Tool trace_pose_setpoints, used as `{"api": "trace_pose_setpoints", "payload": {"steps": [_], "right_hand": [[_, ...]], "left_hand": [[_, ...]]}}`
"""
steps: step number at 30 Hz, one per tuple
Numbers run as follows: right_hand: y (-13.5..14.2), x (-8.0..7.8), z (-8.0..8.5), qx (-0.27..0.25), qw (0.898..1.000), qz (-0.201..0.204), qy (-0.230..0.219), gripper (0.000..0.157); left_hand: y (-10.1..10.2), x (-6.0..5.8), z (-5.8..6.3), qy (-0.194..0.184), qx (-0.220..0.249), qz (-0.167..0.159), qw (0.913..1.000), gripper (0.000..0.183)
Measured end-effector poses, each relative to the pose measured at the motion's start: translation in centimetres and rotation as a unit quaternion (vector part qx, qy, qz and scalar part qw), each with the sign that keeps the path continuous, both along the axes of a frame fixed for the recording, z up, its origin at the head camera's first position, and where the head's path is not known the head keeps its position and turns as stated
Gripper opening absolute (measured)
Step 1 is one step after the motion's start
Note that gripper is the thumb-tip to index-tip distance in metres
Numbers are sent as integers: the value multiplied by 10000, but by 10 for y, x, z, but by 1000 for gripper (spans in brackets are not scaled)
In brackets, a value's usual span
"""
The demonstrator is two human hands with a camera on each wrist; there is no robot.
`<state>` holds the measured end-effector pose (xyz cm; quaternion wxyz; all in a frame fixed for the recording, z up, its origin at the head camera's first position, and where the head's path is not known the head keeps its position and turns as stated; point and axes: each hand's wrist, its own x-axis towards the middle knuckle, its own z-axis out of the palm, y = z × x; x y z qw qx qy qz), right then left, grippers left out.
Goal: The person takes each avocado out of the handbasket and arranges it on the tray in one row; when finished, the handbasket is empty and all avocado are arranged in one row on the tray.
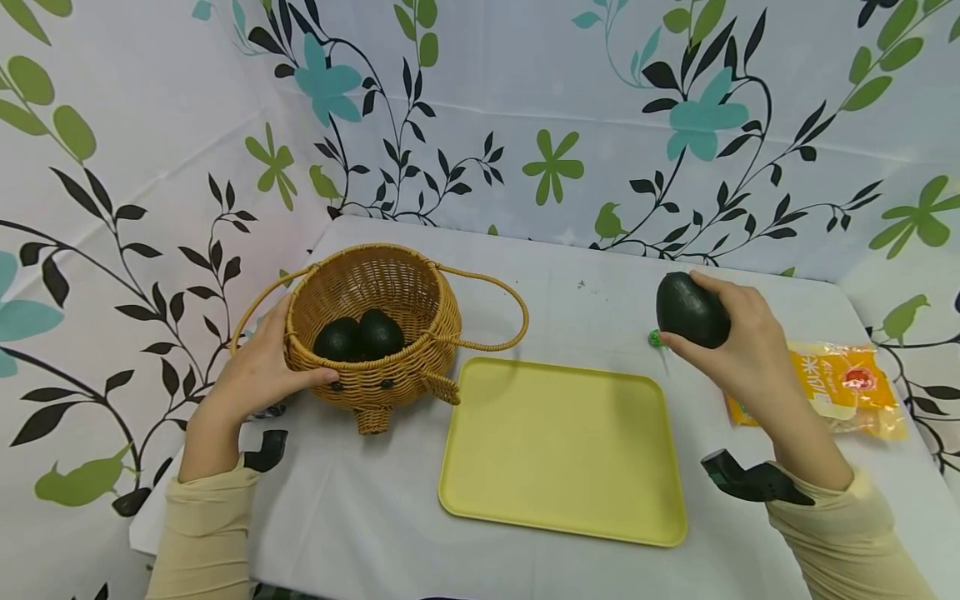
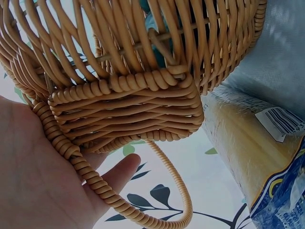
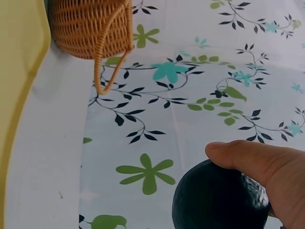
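Observation:
A dark green avocado [image 1: 693,310] is gripped in my right hand [image 1: 738,337], raised above the right part of the table. In the right wrist view the thumb [image 3: 224,155] presses on the avocado's [image 3: 217,198] side. At the left stands a wicker basket [image 1: 408,379] with two looped handles, and two more avocados [image 1: 381,335] lie inside it. My left hand [image 1: 262,367] holds the basket's left side, thumb along its front below the rim. The left wrist view shows the palm beside the basket's woven side [image 2: 128,114], with one handle loop [image 2: 102,188] crossing the hand.
A yellow tray [image 1: 562,450] lies at the middle front, right of the basket. An orange-and-clear food packet [image 1: 847,387] is under my right forearm. A small green object [image 1: 656,338] lies near the right hand. Beside the basket is a clear-and-blue packet [image 2: 252,157].

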<state>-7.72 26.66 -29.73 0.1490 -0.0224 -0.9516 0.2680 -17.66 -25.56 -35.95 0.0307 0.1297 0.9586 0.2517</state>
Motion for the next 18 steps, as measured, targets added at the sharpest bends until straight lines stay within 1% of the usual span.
{"api": "trace_pose_setpoints", "payload": {"steps": [9, 18], "right_hand": [[1, 4, -9, -8, 9996, -53, -268, 78], [5, 8, -18, 1, 9997, -81, -251, 78]], "left_hand": [[1, 0, 1, 19, 15, -14, 10000, 125], [0, 1, 0, -47, -50, 16, 10000, 125]]}}
